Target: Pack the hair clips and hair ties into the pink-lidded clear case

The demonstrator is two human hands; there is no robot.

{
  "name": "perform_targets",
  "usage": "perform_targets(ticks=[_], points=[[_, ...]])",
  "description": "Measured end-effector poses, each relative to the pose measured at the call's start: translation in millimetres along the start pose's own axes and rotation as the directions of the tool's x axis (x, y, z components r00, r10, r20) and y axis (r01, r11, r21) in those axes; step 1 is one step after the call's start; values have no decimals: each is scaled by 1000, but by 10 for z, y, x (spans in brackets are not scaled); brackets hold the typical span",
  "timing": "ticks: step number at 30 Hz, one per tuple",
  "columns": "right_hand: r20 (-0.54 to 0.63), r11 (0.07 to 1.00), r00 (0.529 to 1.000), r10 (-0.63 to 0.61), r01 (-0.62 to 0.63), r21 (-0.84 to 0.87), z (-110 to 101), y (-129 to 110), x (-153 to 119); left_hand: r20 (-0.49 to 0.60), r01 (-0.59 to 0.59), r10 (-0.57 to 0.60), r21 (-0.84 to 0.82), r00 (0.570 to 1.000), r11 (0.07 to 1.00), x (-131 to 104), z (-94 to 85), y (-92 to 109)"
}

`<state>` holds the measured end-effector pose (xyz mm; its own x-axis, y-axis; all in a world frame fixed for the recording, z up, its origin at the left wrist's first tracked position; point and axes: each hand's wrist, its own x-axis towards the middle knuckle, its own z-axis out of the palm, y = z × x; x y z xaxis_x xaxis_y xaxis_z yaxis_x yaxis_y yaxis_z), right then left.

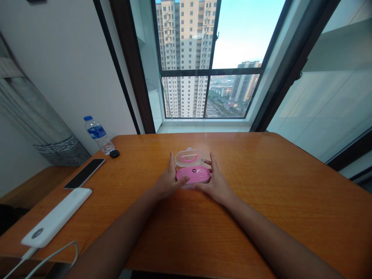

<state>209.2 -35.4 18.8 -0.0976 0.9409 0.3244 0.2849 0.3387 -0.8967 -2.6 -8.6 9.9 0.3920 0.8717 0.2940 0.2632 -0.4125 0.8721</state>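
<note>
A small pink case [197, 175] with rounded ends lies at the middle of the wooden table, with a few small round shapes on its pink face. Its clear lid [190, 158], which has a pink handle, stands open behind it. My left hand [170, 180] grips the left end, the thumb over the pink front edge. At the right end my right hand [216, 182] holds the case between thumb and fingers, its index finger pointing up. The fingers beneath and behind the case are partly hidden.
Along the left of the wooden table [255, 166] are a water bottle [98, 133], a small black round object [114, 154], a dark phone [85, 173] and a white power bank [57, 217] with a white cable [55, 254]. A window lies beyond the far edge.
</note>
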Motion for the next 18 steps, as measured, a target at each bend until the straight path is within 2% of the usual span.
perform_targets(ticks=[4,10,13,18], points=[[-10,1000,1000,-10,10,-7,-13,14,8,97,-54,59,-53,994,997,-16,-14,49],[-14,999,1000,-2,2,41,-49,47,22,128,-133,141,-75,982,988,2,-52,67],[5,998,1000,18,-18,61,-75,0,22,101,-124,124,-8,987,992,9,-60,-7],[26,996,998,57,-59,67,-94,2,21,64,-160,150,206,987,965,3,-81,-70]])
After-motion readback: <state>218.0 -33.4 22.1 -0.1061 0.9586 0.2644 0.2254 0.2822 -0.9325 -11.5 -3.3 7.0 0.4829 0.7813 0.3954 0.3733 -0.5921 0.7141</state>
